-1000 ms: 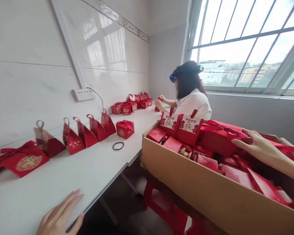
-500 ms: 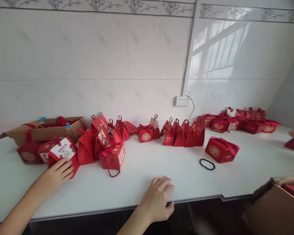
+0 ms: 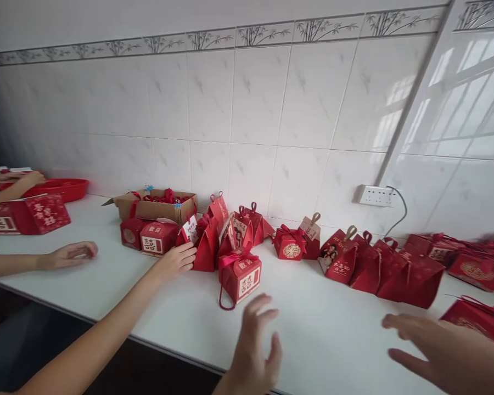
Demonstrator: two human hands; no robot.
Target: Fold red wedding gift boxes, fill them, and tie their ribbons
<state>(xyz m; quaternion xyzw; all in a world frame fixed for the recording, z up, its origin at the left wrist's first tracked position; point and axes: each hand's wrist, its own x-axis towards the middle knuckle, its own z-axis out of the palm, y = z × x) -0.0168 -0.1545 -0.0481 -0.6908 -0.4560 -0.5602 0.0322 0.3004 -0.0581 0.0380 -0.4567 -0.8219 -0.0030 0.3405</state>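
- White marbled wall tiles [image 3: 255,99] stand behind one white bench [image 3: 313,334], with one bamboo-patterned border [image 3: 263,35] above and one socket strip [image 3: 376,196] low on the wall.
- Two bare hands of the wearer show, both empty: the left hand [image 3: 253,348] is open with loosely bent fingers, and the right hand [image 3: 440,351] is open with thumb and fingers apart.
- One red double-happiness gift box [image 3: 241,278] with a ribbon bow and a cord loop sits on the bench just beyond the left hand.
- One red ribboned box [image 3: 480,321], cut by the picture's right edge, lies nearest the right hand.
- Four tent-shaped red bags [image 3: 389,271] stand in a row between these two boxes, farther back.
- Left of that row, one gold-seal box [image 3: 290,247] with a bow stands beside one bag with a pale tag [image 3: 312,230].
- One cardboard carton [image 3: 146,209] holds red pieces near the wall; two small red boxes [image 3: 158,237] stand before it.
- Two hands of a co-worker reach in from the left: one [image 3: 181,259] touches a red bag with a white tag [image 3: 189,233], the other [image 3: 69,255] is over the bench, fingers curled.
- One red basin [image 3: 72,190] is at far left.
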